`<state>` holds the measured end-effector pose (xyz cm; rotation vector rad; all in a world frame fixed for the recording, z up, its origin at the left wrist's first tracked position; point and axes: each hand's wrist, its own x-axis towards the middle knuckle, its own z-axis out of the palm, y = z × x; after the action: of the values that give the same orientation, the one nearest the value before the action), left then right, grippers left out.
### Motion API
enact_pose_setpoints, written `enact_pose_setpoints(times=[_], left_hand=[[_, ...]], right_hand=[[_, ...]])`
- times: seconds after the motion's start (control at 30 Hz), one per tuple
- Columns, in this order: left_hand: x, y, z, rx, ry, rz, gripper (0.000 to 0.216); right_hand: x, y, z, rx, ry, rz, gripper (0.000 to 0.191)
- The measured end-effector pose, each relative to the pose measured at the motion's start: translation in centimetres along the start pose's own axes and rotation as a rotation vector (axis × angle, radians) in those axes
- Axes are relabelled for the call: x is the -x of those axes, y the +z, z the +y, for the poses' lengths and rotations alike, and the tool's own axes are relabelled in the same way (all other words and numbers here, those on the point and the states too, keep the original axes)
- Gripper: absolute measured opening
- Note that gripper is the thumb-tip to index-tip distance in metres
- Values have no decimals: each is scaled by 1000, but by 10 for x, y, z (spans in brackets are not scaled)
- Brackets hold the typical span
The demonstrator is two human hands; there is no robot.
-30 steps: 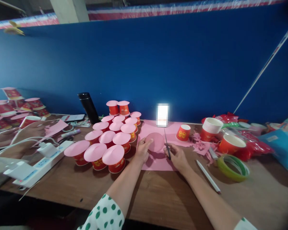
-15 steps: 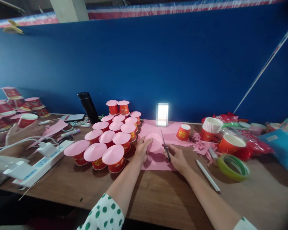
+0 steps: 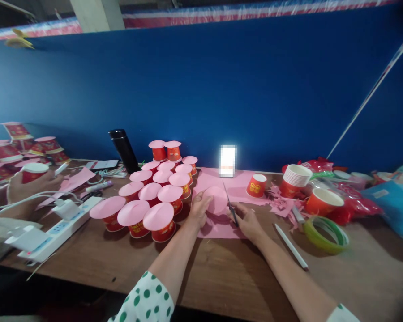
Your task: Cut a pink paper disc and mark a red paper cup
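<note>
My left hand [image 3: 199, 211] pinches a round pink paper disc [image 3: 216, 200] and holds it just above a pink paper sheet [image 3: 221, 226] on the wooden table. My right hand [image 3: 246, 221] is closed on small scissors [image 3: 230, 205], whose blades point up and away beside the disc's right edge. To the left of my left hand stand several red paper cups capped with pink discs [image 3: 149, 194].
A white power strip [image 3: 50, 228] with cables lies at the left, where another person's hand [image 3: 27, 185] holds a red cup. A black flask [image 3: 122, 150] and a lit phone [image 3: 227, 160] stand by the blue wall. Open red cups [image 3: 322, 201], paper scraps, a green tape roll [image 3: 324, 235] and a white pen [image 3: 290, 246] lie at the right.
The disc has sunk a little toward the sheet, and the scissors have shifted slightly left against its edge. The other person's hand at the left has lifted a red cup.
</note>
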<state>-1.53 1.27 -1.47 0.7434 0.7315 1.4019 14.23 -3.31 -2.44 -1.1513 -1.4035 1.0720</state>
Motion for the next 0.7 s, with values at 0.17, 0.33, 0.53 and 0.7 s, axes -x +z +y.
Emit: enact_pose_setpoints(times=[0.17,0.33,0.53,0.7], left_hand=[[-2,1,-2,-4,3,101,56],[-2,2,0,-10,-20,95,51],[-1,2,1,-7,-14,87,46],[0,2,1,-19,-6,67,42]], right_hand=[[0,-1,1,26,14,-4,46],[0,0,-1,17,16,7,46],[0,0,1,17,11,26,45],[0,0,0,10,19,23,45]])
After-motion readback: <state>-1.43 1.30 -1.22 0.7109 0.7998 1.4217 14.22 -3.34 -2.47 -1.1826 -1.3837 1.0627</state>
